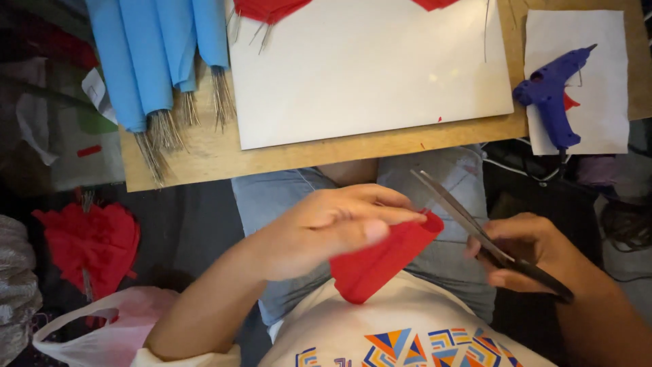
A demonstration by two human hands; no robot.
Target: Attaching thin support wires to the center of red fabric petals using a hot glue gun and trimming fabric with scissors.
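Now, step: left hand point(326, 228) fingers pinch red folded fabric point(380, 261); right hand point(530, 248) fingers grip scissors point(475, 228), blades apart at two o'clock.
Next: blades must meet the fabric's edge squarely.

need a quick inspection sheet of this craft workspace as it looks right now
surface: wooden board on the lap side, with a white sheet laid on it
job's things: folded red fabric piece pinched in the left hand; scissors gripped in the right hand, blades close to the fabric's top edge
clutter: blue fabric rolls with wire stems, red scraps at the sheet's top edge
grippers: both hands occupied
cables: dark cord trailing from the blue glue gun, which lies on white paper
surroundings: red fabric flower and pink plastic bag on the floor
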